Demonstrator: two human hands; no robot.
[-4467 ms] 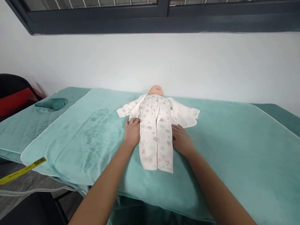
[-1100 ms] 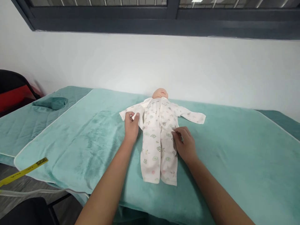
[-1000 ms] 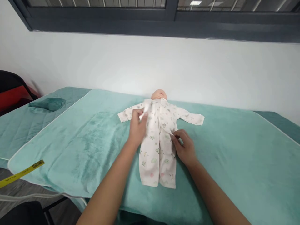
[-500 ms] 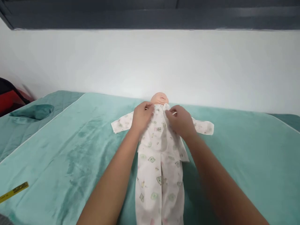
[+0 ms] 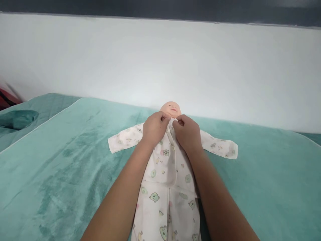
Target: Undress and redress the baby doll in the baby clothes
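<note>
A baby doll (image 5: pixel 171 108) lies on its back, head toward the wall, dressed in a white printed baby shirt (image 5: pixel 164 164) with its sleeves spread out to both sides. Printed trousers (image 5: pixel 152 214) of matching cloth cover the legs below the shirt's hem. Just under the doll's chin, my left hand (image 5: pixel 155 128) pinches the collar edge on the left. My right hand (image 5: pixel 187 132) pinches the opposite collar edge, close beside it. The shirt's front edges overlap down the middle, and a small button shows on the chest. My fingers partly hide the neckline.
The doll lies on a bed covered with a green plush sheet (image 5: pixel 75 160). A white wall (image 5: pixel 160 63) rises behind it, below a dark window frame (image 5: pixel 160 10). A face hole (image 5: pixel 18 118) in the bed and a red item (image 5: pixel 7 99) are at far left.
Both hands have moved up from the shirt's lower sides to the collar. The shirt's front panels, spread open earlier, now lie across the chest. My view has come closer to the doll.
</note>
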